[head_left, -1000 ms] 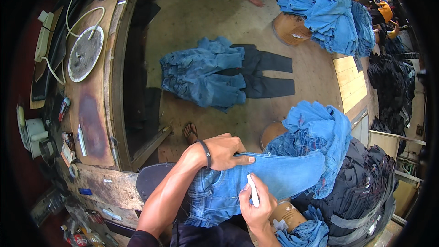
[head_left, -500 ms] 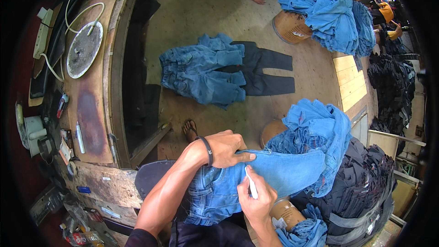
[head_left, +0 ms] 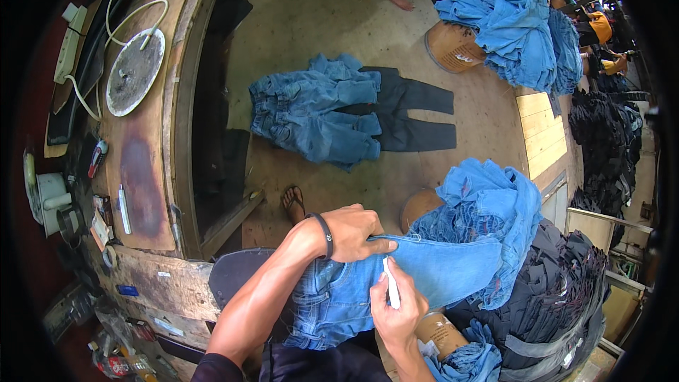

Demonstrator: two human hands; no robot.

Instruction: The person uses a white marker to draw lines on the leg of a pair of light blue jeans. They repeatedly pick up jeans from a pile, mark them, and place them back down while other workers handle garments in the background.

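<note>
Holding blue jeans [head_left: 442,265], lower centre of frame.
Gripping far edge with left hand [head_left: 350,232], thumb on top; pinching white stick [head_left: 392,287] in right hand [head_left: 402,310], tip by the cloth.

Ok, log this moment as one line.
left hand: holding denim | right hand: holding white tool, tip at denim | floor: jeans partly over dark trousers

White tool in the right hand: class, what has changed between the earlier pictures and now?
The right hand has moved the white tool slightly away from the body, bringing its tip nearer the left hand. Nothing was grasped or released: the left hand stays on the denim garment.
</note>
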